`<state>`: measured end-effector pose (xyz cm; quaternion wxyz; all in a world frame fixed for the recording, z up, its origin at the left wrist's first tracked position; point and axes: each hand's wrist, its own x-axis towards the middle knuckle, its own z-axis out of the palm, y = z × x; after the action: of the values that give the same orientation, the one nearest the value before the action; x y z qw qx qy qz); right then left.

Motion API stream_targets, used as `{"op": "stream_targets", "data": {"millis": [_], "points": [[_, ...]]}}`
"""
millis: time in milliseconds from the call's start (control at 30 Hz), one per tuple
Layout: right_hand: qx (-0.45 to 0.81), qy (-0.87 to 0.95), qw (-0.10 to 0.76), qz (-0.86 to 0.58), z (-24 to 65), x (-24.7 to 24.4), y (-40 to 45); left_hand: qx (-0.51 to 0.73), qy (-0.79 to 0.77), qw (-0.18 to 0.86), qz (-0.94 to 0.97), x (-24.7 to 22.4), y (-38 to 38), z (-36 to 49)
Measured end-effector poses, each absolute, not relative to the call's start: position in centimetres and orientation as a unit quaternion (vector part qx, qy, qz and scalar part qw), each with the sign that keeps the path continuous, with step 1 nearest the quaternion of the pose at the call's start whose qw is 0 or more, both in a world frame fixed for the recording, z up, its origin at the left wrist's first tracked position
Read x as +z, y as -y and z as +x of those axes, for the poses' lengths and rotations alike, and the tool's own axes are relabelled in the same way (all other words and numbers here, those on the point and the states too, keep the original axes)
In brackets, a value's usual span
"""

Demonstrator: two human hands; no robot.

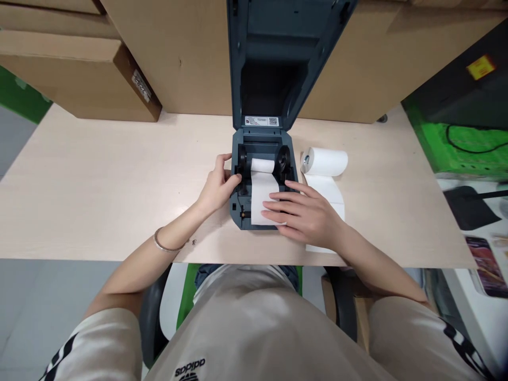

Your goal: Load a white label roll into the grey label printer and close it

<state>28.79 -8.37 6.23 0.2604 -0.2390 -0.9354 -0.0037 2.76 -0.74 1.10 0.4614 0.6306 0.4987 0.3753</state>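
Observation:
A dark blue-grey label printer [235, 218] sits on the table with its lid [278, 47] raised. Inside it, a small paper roll [262, 165] lies between two black holders, and its white strip runs toward the front edge. My left hand [216, 188] grips the printer's left side, thumb over the rim and fingers along the outer wall. Over the strip's right part lies my right hand [307, 214], fingers outstretched and slightly apart, hiding the printer's front right corner. A larger white paper roll [327, 162] rests just right of the printer, its loose end passing under my right hand.
Large cardboard boxes [190, 63] stand along the table's back edge, with a smaller box [79, 79] at the back left. On the right are a green box [468, 151], a black cable and a phone [487, 264] on a white surface. The table's front edge is close to my body.

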Motion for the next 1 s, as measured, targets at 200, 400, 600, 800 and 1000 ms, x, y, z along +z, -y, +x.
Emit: {"op": "stream_targets", "data": {"millis": [200, 400, 600, 800, 1000], "points": [[-0.032, 0.929, 0.297, -0.219, 28.8, 6.3, 8.4, 0.362, -0.525, 0.463, 0.615, 1.8, 1.0, 2.9], [-0.054, 0.927, 0.304, -0.214, 28.4, 6.3, 8.5, 0.31, -0.559, 0.519, 0.567, 2.4, 1.0, 3.2], [-0.084, 0.937, 0.276, -0.195, 28.4, 6.5, 8.9, 0.294, -0.555, 0.478, 0.614, 2.1, 1.0, 2.7], [-0.09, 0.94, 0.283, -0.166, 27.7, 6.3, 10.0, 0.4, -0.417, 0.144, 0.804, 2.2, 2.9, 1.7], [-0.008, 0.93, 0.33, -0.164, 28.5, 6.3, 9.7, 0.375, -0.222, 0.054, 0.898, 2.4, 4.1, 2.0]]}}
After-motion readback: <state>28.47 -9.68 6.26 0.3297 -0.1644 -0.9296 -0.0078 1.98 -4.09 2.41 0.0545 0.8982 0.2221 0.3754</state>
